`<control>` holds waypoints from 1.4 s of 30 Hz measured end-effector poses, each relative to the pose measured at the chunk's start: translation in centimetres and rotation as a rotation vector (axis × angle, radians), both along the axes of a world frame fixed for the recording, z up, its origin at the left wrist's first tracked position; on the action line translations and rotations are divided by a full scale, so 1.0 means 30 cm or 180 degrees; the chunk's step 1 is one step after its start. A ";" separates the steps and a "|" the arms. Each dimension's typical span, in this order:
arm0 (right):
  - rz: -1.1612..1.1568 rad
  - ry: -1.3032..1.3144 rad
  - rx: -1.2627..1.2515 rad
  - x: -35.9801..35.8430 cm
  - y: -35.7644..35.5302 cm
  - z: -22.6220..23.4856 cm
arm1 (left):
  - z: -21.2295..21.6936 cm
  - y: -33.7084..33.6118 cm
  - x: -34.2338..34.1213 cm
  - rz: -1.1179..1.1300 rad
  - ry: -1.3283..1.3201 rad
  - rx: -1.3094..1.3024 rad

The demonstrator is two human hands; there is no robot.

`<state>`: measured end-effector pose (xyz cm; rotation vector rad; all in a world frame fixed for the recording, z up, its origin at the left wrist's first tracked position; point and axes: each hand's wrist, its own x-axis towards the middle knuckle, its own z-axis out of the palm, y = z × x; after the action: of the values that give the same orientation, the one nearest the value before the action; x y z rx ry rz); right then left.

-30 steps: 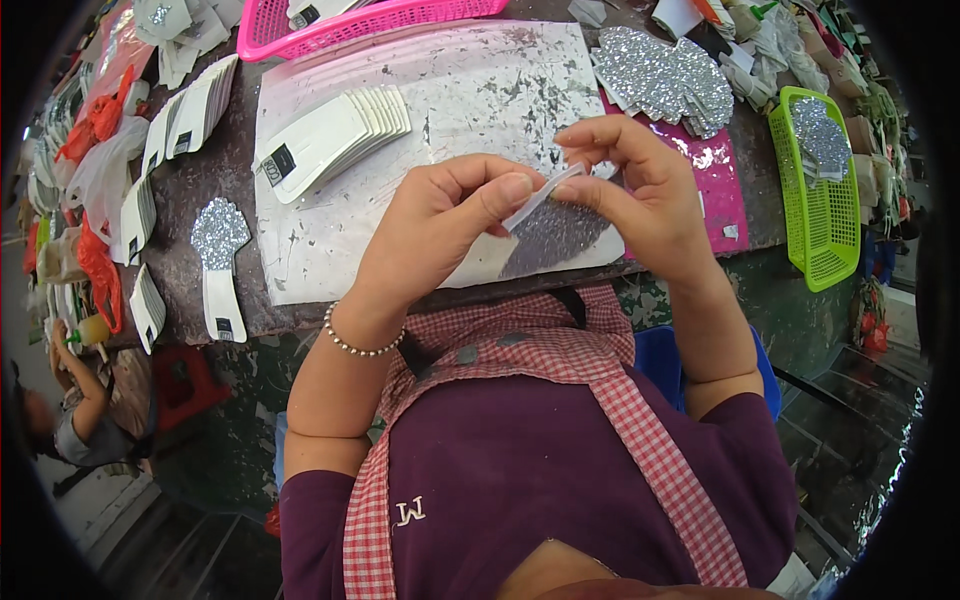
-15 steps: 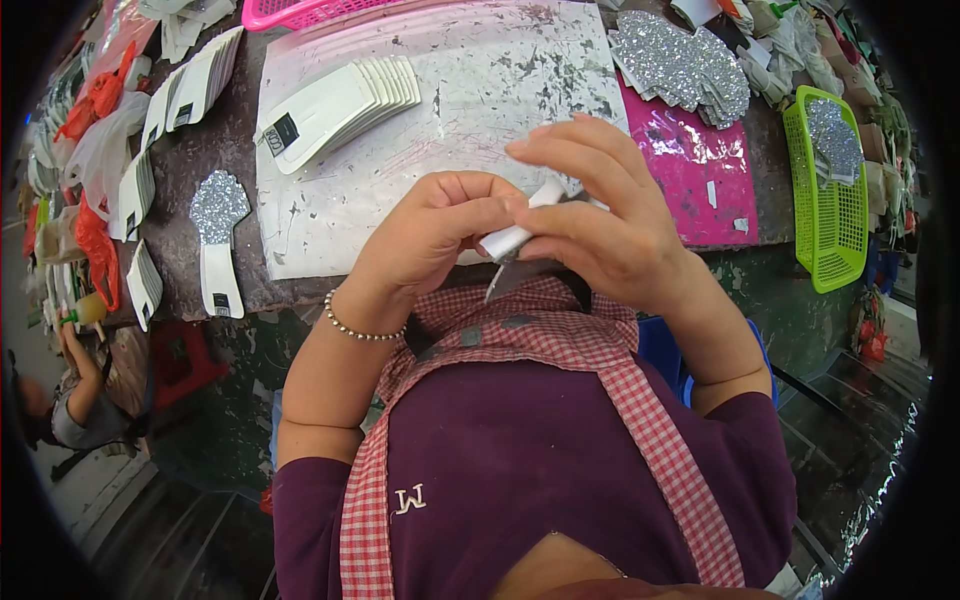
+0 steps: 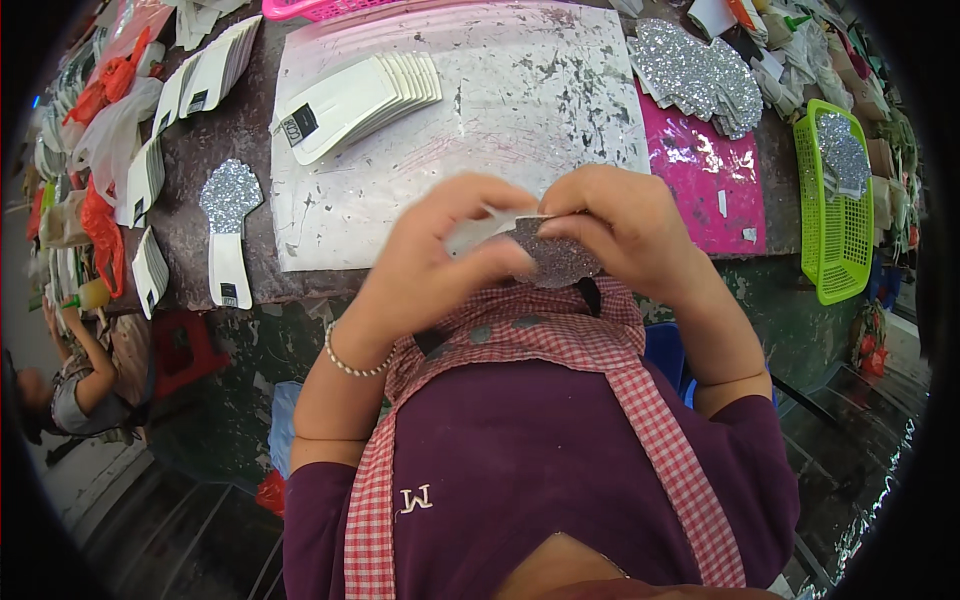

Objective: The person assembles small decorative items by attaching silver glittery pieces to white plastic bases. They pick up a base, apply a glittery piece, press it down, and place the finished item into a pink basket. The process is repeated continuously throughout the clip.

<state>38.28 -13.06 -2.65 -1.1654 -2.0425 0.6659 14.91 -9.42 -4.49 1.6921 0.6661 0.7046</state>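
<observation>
1. At the bench's right edge our green basket (image 3: 826,205) holds a silver glitter cutout (image 3: 843,152); a pink basket (image 3: 318,8) is cut off at the far edge.
2. Our fingers hide most of the glitter piece (image 3: 556,258).
3. Our left hand (image 3: 435,262) and right hand (image 3: 622,226) both pinch it, above the bench's near edge.

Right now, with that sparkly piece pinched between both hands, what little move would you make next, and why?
Probably press the silver glitter piece flat onto the white card with the thumbs. Both the left hand and right hand pinch the two together just above the table edge, and they look only partly overlapped. A finished-looking one, glitter top on a white tab, lies to the left.
</observation>
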 end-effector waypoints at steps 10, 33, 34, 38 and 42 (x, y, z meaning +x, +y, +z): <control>-0.0527 0.3082 -0.1320 -0.012 -0.024 -0.072 | -0.051 -0.033 0.060 0.1298 -0.1506 -0.1477; -0.1569 0.3765 -0.2404 0.030 -0.051 -0.130 | -0.058 0.362 -0.215 0.1729 0.2291 0.3199; -0.1529 0.3645 -0.2330 0.033 -0.049 -0.132 | -0.049 0.356 -0.213 0.1663 0.2406 0.2841; -0.1421 0.3451 -0.2139 0.042 -0.047 -0.131 | 0.004 0.355 -0.246 0.1278 0.1935 0.1522; -0.1463 0.3437 -0.2124 0.053 -0.058 -0.142 | 0.062 0.307 -0.261 0.1077 0.1144 0.0736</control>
<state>39.86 -14.81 -6.90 -1.1581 -0.6277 1.3907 7.07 -0.20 -2.63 1.9651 1.1810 0.7393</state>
